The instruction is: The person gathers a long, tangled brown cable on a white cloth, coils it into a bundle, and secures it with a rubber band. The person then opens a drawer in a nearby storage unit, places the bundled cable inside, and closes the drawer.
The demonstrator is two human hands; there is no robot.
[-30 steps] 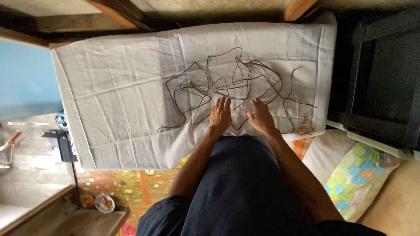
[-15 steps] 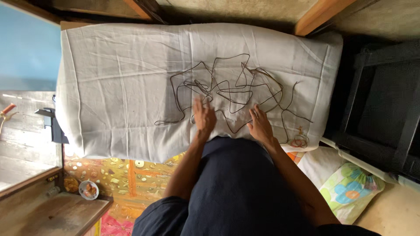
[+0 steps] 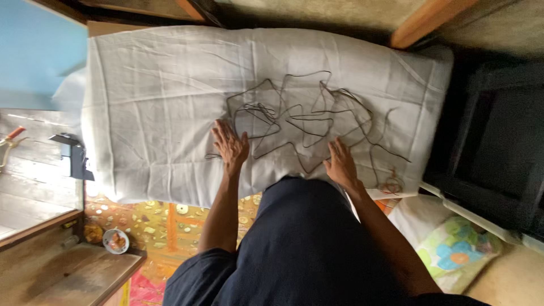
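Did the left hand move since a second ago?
Yes. The left hand slid left along the white cloth, from the middle of the tangled brown cord to its loose left end. The right hand stays put.

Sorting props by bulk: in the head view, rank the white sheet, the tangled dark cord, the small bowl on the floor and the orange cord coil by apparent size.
1. white sheet
2. tangled dark cord
3. small bowl and orange cord coil: alike; the bowl lies lower, so unranked.

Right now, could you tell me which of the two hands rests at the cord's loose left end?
The left hand, lying flat by the dark cord's end; the right hand sits under the tangle.
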